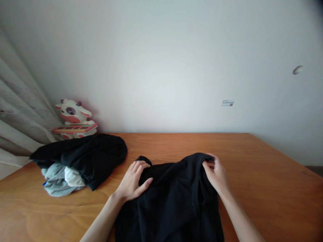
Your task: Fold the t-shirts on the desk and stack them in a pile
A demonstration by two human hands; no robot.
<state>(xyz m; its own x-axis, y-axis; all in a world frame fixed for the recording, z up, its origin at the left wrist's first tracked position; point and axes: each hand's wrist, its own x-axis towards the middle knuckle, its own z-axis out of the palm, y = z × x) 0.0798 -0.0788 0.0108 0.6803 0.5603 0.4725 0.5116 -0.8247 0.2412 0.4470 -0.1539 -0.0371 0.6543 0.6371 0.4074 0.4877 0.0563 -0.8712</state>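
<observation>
A black garment (169, 201) lies on the table in front of me, its lower part running out of the bottom of the view. Its exact kind does not show. My left hand (136, 181) rests on the garment's far left corner, fingers stretched over the cloth and thumb spread apart. At the far right corner, my right hand (214, 171) grips the edge, with the thumb under a fold and the fingers curled behind it, partly hidden. The cloth is slightly raised there, and a gap in the folds opens just below that hand.
A heap of clothes lies on the wooden table (252, 188) at the left: a black garment (101, 158) over grey cloth (57, 181) and white cloth (73, 177). Behind it sits a cow toy with a keyboard (75, 117). A curtain (20, 111) hangs at left; a wall (161, 67) stands behind.
</observation>
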